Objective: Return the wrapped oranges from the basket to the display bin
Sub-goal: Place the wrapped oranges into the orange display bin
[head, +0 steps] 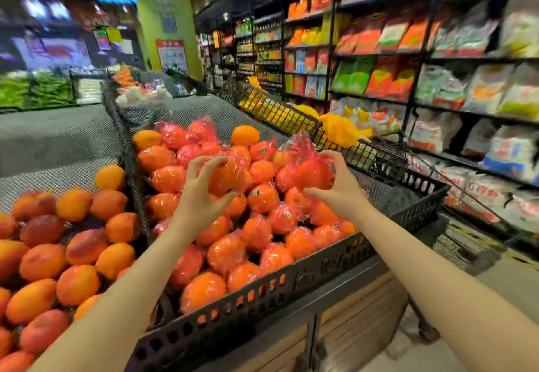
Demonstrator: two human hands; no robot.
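The black perforated display bin (326, 266) holds a heap of oranges in red film (256, 234). Over the middle of the heap my left hand (201, 194) grips one wrapped orange (226, 177), fingers curled over its top. To its right my right hand (339, 186) holds a second wrapped orange (312, 173), whose twisted film stands up above it. Both oranges hover just above the pile. No basket can be picked out with certainty; a wire cart frame (376, 156) shows behind the bin.
A neighbouring bin on the left is full of unwrapped peach-like fruit (58, 255). Grey mesh liner (58, 135) covers the stand behind. Yellow fruit fills a wire basket (277, 112) at the back. Shelves of packaged goods (437, 65) line the aisle on the right.
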